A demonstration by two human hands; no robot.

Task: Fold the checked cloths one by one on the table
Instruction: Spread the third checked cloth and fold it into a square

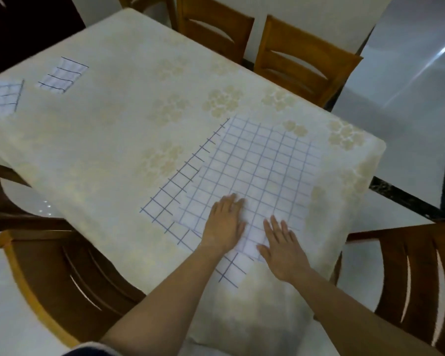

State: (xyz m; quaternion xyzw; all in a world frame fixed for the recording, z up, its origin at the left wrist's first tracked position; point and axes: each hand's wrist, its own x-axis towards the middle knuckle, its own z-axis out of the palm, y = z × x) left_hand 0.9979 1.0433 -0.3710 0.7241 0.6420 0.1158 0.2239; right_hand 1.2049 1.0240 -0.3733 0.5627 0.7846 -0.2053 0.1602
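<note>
Fingers point(231, 202) of the left hand point(224, 224) lay straight and flat on the checked cloth point(262, 170), grasping nothing. Those of the right hand point(284, 253) were spread and pressed flat just beside them, likewise released.

Head view: the checked cloth occupied the centre right of the frame. It lay on the bench point(108, 129) near the bench's lower right corner, with both palms on its near edge. Its upper layer, with paler lines, sat askew over a lower layer whose darker grid showed as a strip along the left and bottom margins. The first fold therefore appeared made but not squared.

To do this step well, the palms should probably sweep outward from the fold toward the free edges to drive out trapped air. The top layer should then be slid until its margins met those below before any further fold. Pressing with the edges offset would likely set a crooked crease.

Two folded cloths point(63, 74) rested near one another but apart at the upper left of the frame, apparently finished. A pale tablecloth point(224, 101) with flower motifs covered the bench, and wooden chairs point(301, 60) stood around it. No brand, label or legible writing could be made out anywhere.
</note>
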